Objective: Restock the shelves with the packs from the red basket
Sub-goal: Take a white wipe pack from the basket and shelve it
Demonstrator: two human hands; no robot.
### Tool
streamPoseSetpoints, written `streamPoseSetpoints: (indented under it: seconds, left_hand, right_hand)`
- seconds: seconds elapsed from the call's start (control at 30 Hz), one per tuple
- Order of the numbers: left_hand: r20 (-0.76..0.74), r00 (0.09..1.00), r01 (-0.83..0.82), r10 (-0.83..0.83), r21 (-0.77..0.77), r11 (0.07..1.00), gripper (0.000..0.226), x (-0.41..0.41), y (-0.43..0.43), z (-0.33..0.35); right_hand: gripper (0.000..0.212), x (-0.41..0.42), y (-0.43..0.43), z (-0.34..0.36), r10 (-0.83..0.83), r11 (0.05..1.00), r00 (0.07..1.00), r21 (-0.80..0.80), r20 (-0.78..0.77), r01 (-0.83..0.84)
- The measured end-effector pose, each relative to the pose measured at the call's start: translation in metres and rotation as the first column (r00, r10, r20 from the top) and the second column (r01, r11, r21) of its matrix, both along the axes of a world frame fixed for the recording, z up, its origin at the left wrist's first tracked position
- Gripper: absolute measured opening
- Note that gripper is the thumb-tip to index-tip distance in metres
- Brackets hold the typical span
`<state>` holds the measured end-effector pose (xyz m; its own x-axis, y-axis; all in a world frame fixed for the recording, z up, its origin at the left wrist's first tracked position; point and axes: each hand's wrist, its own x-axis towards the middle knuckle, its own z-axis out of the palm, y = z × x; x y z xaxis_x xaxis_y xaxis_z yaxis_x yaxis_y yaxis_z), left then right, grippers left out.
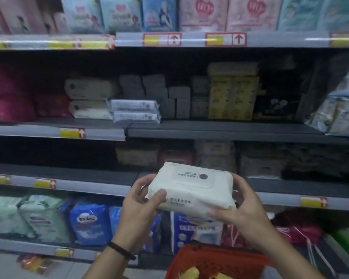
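Observation:
I hold a white pack of wet wipes (191, 190) with both hands in front of the shelves, its lid label facing up. My left hand (139, 204) grips its left end, thumb on the front edge. My right hand (244, 210) grips its right end from below and the side. The red basket (214, 262) sits below my hands at the bottom edge, with yellow packs (191, 273) partly visible inside. Two similar white packs (89, 98) lie stacked on the middle shelf (220, 127), upper left of my hands.
Grey and yellow packs (232, 97) fill the back of the middle shelf, with two flat grey packs (134, 110) at its front edge. Blue and green packs (89, 222) stand on the lower shelf. Pink bags (6, 93) sit at far left.

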<state>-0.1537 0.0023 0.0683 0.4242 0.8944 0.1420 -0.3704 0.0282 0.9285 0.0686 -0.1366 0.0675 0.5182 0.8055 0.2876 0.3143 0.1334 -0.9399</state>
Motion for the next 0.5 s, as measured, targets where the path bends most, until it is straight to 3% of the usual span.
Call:
streamPoseSetpoints:
  seconds: [0.1, 0.2, 0.33, 0.5]
  left_hand:
    - [-0.073, 0.99, -0.106, 0.12, 0.173, 0.979, 0.069, -0.033, 0.024, 0.037]
    - [-0.072, 0.965, -0.227, 0.254, 0.265, 0.937, 0.054, -0.062, 0.041, 0.073]
    - [-0.02, 0.921, -0.368, 0.39, 0.287, 0.884, 0.039, -0.099, 0.075, 0.103]
    - [0.008, 0.852, -0.506, 0.523, 0.263, 0.821, 0.047, -0.139, 0.158, 0.121]
  right_hand:
    - [0.097, -0.032, 0.035, 0.039, 0.028, 0.998, 0.999, 0.05, -0.025, -0.026]
    - [0.092, -0.065, 0.076, 0.069, 0.082, 0.989, 0.996, 0.125, -0.044, -0.076]
    - [0.085, -0.11, 0.14, 0.098, 0.105, 0.985, 0.994, 0.136, 0.003, -0.105]
    - [0.085, -0.147, 0.213, 0.145, 0.217, 0.97, 0.954, 0.06, 0.207, -0.234]
